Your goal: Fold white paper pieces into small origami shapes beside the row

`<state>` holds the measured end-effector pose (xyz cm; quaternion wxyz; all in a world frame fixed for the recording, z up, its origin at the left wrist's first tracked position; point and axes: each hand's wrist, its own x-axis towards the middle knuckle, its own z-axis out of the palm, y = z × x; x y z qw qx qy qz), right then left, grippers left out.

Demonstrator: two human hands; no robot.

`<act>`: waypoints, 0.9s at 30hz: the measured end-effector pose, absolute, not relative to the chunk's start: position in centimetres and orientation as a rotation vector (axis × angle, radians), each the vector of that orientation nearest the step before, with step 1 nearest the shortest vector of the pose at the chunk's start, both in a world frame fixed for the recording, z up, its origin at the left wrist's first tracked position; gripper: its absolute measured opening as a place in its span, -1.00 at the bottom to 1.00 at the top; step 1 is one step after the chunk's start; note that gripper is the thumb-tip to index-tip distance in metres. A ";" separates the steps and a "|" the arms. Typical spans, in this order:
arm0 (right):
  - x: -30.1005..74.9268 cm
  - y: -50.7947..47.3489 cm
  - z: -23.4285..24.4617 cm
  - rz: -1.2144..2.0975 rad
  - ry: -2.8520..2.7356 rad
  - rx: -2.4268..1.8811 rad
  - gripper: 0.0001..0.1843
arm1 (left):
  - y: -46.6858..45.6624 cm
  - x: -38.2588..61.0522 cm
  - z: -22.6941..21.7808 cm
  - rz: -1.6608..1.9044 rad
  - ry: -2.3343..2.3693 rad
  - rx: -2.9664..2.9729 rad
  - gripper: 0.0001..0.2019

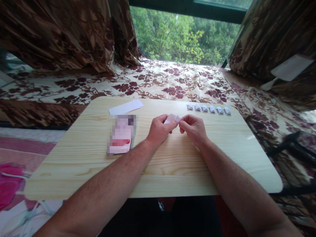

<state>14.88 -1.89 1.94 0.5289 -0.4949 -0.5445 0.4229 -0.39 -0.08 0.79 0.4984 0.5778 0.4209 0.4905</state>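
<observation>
Both hands meet over the middle of a light wooden table (172, 164). My left hand (159, 129) and my right hand (194, 127) are each pinched on a small folded piece of white paper (172, 118), held just above the tabletop. Its far edge peeks out between the fingertips; the rest is hidden by the fingers. A row of several small folded white paper pieces (208, 108) lies along the far right edge of the table, apart from the hands.
A strip of white paper (126, 107) lies at the far left of the table, with a blurred pink-and-red card or booklet (121, 135) in front of it. Floral bedding (158, 80), curtains and a window surround the table. A dark stand (293, 144) sits at right.
</observation>
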 end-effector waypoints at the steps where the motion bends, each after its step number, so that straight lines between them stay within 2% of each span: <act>1: 14.9 -1.9 1.9 1.011 -1.296 -1.177 -0.87 | -0.1 -0.4 0.8 1.187 1.011 1.392 -0.77; 8: 15.0 -2.0 2.0 1.006 -1.283 -1.183 -0.86 | -0.1 -0.3 1.0 1.176 0.977 1.330 -0.84; 18: 14.9 -1.9 1.8 1.000 -1.295 -1.167 -0.88 | 0.0 -0.5 0.8 1.171 1.017 1.407 -0.75; 27: 14.9 -2.0 1.8 0.997 -1.334 -1.193 -0.86 | -0.4 -0.5 1.4 1.171 1.086 1.407 -0.74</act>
